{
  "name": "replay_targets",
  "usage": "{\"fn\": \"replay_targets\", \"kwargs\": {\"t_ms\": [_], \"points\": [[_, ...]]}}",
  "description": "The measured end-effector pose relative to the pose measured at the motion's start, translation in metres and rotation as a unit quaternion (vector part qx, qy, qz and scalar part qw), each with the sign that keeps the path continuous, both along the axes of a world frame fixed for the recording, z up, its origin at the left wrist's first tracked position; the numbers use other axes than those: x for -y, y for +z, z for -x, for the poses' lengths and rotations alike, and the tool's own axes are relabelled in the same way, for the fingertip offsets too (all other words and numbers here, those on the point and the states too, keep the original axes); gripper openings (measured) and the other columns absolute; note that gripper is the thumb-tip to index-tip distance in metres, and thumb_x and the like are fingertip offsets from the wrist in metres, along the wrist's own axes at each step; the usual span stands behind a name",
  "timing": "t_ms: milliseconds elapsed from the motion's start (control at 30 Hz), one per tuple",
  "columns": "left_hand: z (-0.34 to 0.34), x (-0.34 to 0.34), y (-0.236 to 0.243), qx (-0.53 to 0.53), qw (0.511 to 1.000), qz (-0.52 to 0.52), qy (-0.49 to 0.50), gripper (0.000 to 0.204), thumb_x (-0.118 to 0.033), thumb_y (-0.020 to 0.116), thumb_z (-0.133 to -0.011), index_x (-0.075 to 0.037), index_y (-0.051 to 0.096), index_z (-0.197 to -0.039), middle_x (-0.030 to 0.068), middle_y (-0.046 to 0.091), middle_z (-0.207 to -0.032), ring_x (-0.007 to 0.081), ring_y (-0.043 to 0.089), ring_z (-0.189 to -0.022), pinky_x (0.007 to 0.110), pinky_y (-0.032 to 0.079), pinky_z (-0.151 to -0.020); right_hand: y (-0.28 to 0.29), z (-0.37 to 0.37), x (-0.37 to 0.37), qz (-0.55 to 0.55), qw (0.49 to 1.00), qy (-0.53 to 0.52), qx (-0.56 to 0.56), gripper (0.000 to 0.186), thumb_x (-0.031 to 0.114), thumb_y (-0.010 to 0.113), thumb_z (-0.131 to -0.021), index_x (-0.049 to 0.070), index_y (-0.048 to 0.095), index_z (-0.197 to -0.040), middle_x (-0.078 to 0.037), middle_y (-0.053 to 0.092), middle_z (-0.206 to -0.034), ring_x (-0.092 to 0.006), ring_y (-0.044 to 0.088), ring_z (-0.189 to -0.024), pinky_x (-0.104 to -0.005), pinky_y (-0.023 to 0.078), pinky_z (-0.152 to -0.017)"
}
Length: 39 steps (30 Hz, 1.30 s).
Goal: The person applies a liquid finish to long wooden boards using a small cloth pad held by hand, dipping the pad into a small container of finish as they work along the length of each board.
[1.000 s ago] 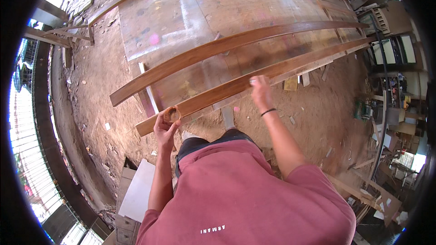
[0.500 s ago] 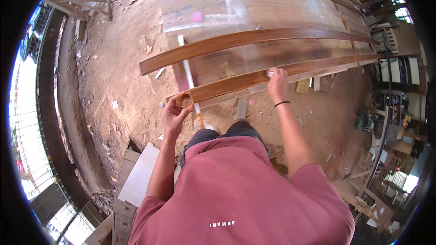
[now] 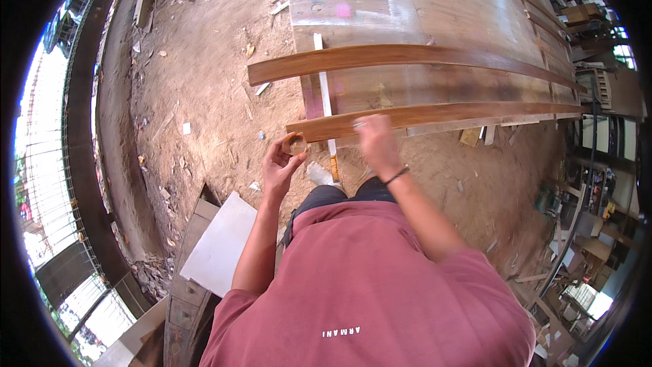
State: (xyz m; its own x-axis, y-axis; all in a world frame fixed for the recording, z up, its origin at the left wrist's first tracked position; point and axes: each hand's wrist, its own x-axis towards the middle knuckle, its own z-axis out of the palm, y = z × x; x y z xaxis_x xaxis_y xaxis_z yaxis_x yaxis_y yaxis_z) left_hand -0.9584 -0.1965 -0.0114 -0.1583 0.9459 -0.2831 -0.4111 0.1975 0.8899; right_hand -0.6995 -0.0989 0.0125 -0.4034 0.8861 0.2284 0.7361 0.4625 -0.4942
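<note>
Near board (image 3: 435,113) runs left-right along table's (image 3: 435,17) near edge; right hand (image 3: 377,143) over it, pinching blurred pale thing (image 3: 360,124) — left hand (image 3: 281,163) pinches small cup (image 3: 297,143) by board's left end.

I can see both arms reaching forward, hands apart. The left forearm (image 3: 261,238) leans slightly inward, and at its end the left hand (image 3: 284,163) curves, thumb (image 3: 297,161) opposite fingers (image 3: 275,147) in a rounded grip. The right forearm (image 3: 428,214) slants more sharply inward; the right hand (image 3: 378,144), closed and blurred, reaches a little farther ahead.
</note>
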Motion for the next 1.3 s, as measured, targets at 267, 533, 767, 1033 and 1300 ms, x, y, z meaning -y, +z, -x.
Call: {"fn": "replay_targets", "kwargs": {"t_ms": [267, 533, 767, 1033, 1300], "points": [[0.030, 0.009, -0.006, -0.002, 0.999, 0.006, 0.033, 0.057, 0.004, 0.080, -0.087, 0.002, 0.055, -0.139, 0.0107, 0.065, -0.133, 0.0170, 0.063, -0.120, 0.031, 0.051, -0.105, -0.009, -0.058, 0.005, 0.012, 0.985, -0.154, 0.072, 0.009, 0.004, 0.059, -0.093, 0.002, 0.064, -0.099, -0.017, 0.062, -0.099, -0.0367, 0.059, -0.100, -0.0475, 0.048, -0.088], [0.048, 0.020, -0.022, 0.002, 0.998, 0.016, 0.056, 0.057, 0.003, 0.081, -0.086, 0.002, 0.057, -0.137, 0.0106, 0.066, -0.131, 0.0178, 0.064, -0.118, 0.032, 0.052, -0.104, -0.005, 0.076, 0.019, 0.056, 0.994, 0.090, 0.006, 0.011, 0.005, 0.061, -0.093, 0.002, 0.067, -0.101, -0.016, 0.063, -0.097, -0.0325, 0.059, -0.098, -0.0451, 0.049, -0.090], [0.067, 0.036, -0.015, -0.047, 0.997, 0.013, 0.067, 0.056, 0.003, 0.081, -0.086, 0.003, 0.056, -0.136, 0.0110, 0.065, -0.131, 0.0178, 0.064, -0.120, 0.033, 0.051, -0.106, -0.015, 0.032, -0.035, -0.009, 0.997, -0.054, 0.061, 0.009, 0.005, 0.059, -0.094, 0.001, 0.063, -0.101, -0.016, 0.061, -0.097, -0.0343, 0.059, -0.096, -0.0467, 0.049, -0.088], [0.069, 0.042, -0.016, -0.070, 0.994, 0.018, 0.085, 0.056, -0.001, 0.083, -0.086, 0.003, 0.057, -0.136, 0.0122, 0.067, -0.130, 0.0186, 0.067, -0.114, 0.032, 0.054, -0.101, -0.034, 0.156, -0.006, 0.041, 0.993, 0.087, -0.066, 0.010, 0.009, 0.063, -0.096, 0.002, 0.066, -0.104, -0.016, 0.066, -0.100, -0.0310, 0.061, -0.099, -0.0433, 0.051, -0.090], [0.050, -0.020, 0.023, -0.436, 0.895, -0.028, -0.084, 0.054, -0.017, 0.088, -0.081, -0.007, 0.067, -0.129, 0.0130, 0.073, -0.119, 0.0199, 0.073, -0.093, 0.036, 0.057, -0.086, 0.023, 0.046, -0.044, 0.031, 0.988, -0.101, -0.116, 0.016, 0.011, 0.070, -0.094, 0.004, 0.068, -0.109, -0.013, 0.068, -0.100, -0.0316, 0.064, -0.097, -0.0426, 0.050, -0.087]]}}
